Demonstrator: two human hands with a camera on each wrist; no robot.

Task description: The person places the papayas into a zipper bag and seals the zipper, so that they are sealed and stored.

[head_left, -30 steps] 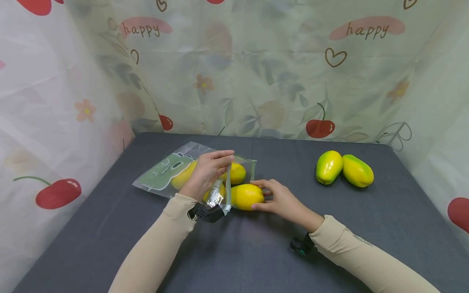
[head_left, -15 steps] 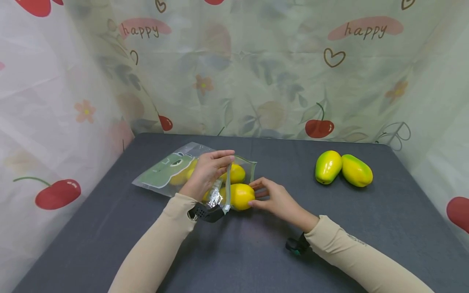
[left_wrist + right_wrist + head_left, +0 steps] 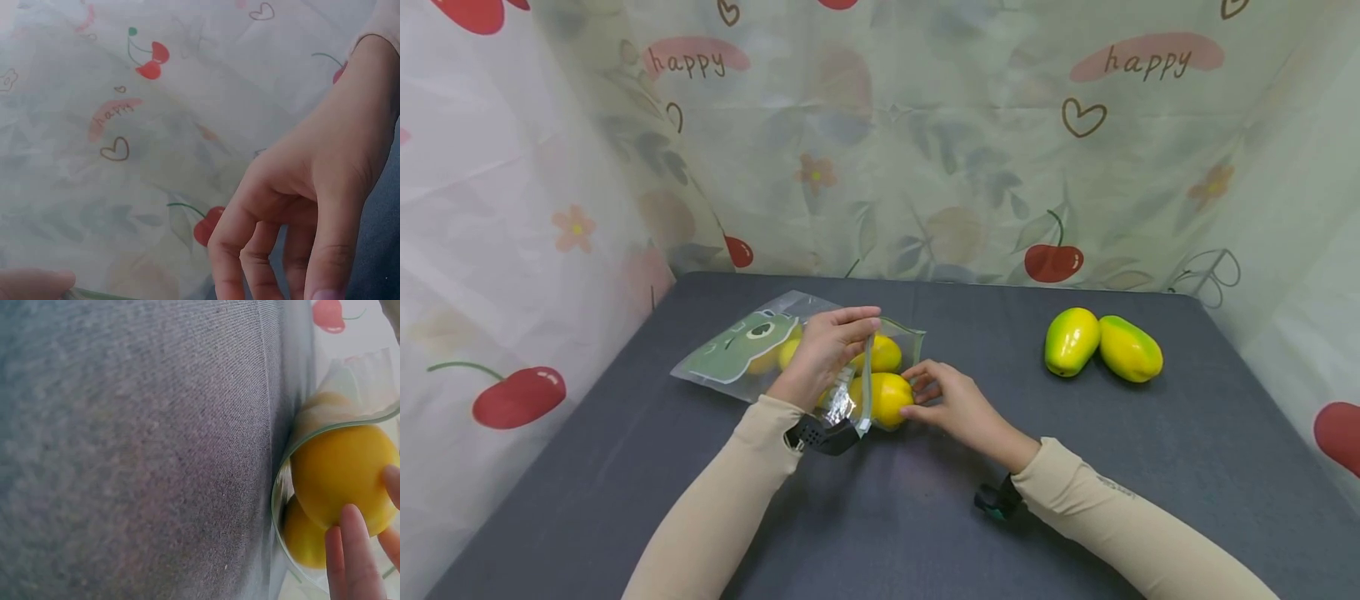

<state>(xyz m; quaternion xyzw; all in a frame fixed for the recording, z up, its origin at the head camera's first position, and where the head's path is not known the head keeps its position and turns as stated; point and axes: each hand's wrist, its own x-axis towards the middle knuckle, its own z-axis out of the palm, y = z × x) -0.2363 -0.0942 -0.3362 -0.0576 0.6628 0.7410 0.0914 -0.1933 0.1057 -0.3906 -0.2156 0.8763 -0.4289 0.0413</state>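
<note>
A clear zip bag (image 3: 752,382) with a green cartoon animal print lies on its side, with several yellow fruits inside. My left hand (image 3: 827,346) holds the rim of its mouth raised; in the left wrist view only a fingertip (image 3: 47,282) shows at the green edge. In the bag's mouth sits a yellow fruit (image 3: 891,398), smooth and rounded. My right hand (image 3: 951,408) has thumb and bent fingertips on the outer end of that fruit. The right wrist view shows these fingers (image 3: 355,556) against it, inside the curved rim, with another yellow fruit (image 3: 303,537) below.
Two yellow-green papaya-like fruits (image 3: 1072,342) lie side by side at the table's right rear. The dark cloth-covered table (image 3: 910,517) ends at a printed curtain (image 3: 895,192). Black wrist cameras sit on both wrists.
The right hand has moved left, and the yellow fruit under its fingers has slid deeper into the bag's mouth. The left hand has stayed at the rim. The printed bag side has shifted slightly.
</note>
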